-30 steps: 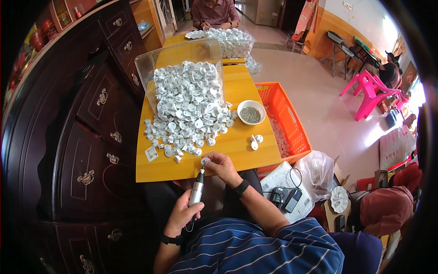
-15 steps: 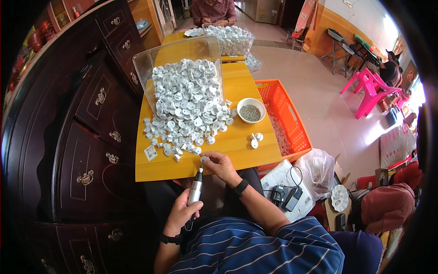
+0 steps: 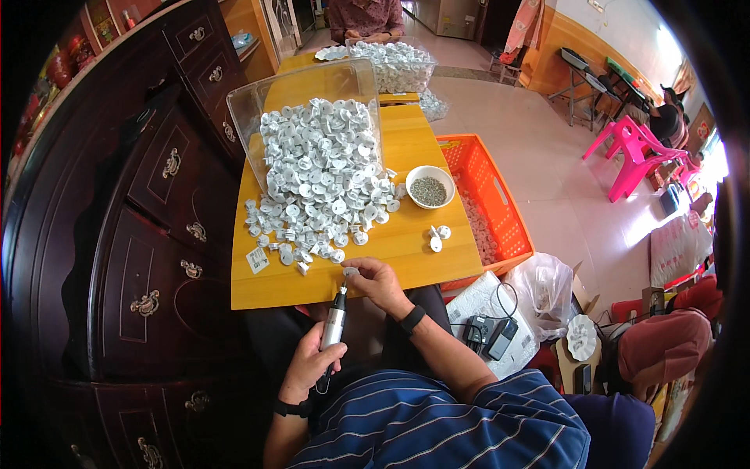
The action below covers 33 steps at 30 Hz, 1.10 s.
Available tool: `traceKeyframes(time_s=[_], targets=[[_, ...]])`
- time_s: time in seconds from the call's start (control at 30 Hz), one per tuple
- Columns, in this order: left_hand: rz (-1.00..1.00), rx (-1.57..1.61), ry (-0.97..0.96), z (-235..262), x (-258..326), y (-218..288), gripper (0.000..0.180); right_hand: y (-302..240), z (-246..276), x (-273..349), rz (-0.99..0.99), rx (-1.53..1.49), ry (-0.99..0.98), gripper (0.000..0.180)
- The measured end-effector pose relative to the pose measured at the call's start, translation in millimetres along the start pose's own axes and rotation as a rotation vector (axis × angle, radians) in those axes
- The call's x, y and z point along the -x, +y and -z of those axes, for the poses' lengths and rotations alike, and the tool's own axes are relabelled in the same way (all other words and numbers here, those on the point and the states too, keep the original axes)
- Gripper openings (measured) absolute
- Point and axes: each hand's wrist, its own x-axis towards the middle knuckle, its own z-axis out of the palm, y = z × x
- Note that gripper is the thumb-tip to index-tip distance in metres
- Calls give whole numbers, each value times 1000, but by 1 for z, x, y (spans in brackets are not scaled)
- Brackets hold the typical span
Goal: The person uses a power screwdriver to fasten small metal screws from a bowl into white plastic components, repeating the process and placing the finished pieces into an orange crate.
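Note:
My left hand (image 3: 314, 361) is wrapped round an electric screwdriver (image 3: 333, 324) with a silver and black body, its tip pointing up and away from me. Just beyond that tip, my right hand (image 3: 377, 284) pinches a small white round plastic part (image 3: 351, 272) at the table's near edge. The tip meets or nearly meets the part; contact is too small to make out. A large heap of similar white plastic parts (image 3: 320, 180) spills from a tipped clear bin (image 3: 244, 117). To the right stands a white bowl (image 3: 412, 178) of small metal screws (image 3: 429, 191).
A few white parts (image 3: 436, 244) lie apart on the yellow table (image 3: 406, 273). Beside it on the floor is an orange crate (image 3: 512, 227). Dark drawers (image 3: 148, 234) border the left. Across the table sits another person (image 3: 366, 19) behind a second full bin (image 3: 414, 78).
The screwdriver's tip has shifted very slightly toward me, with a thin bit now showing between it and the white part. My right hand keeps its pinch in nearly the same place.

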Motion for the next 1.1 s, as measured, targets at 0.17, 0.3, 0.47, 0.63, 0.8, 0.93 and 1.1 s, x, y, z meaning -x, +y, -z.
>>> traceKeyframes(time_s=[0.17, 0.3, 0.47, 0.63, 0.8, 0.93, 1.1], targets=[[4, 3, -3, 0, 0, 0, 29, 3, 1, 0, 2, 8, -3, 27], [0, 7, -2, 1, -1, -1, 29, 5, 0, -1, 30, 17, 6, 27], [7, 1, 6, 2, -1, -1, 31, 9, 0, -2, 20, 8, 14, 27], [6, 7, 3, 3, 0, -2, 33, 8, -1, -2, 49, 32, 16, 26], [13, 6, 4, 2, 1, -1, 32, 10, -1, -2, 80, 52, 24, 26], [12, 13, 1, 3, 2, -2, 31, 7, -2, -2, 74, 74, 32, 27], [11, 5, 3, 3, 1, -1, 31, 5, -2, -1, 46, 82, 37, 26]])
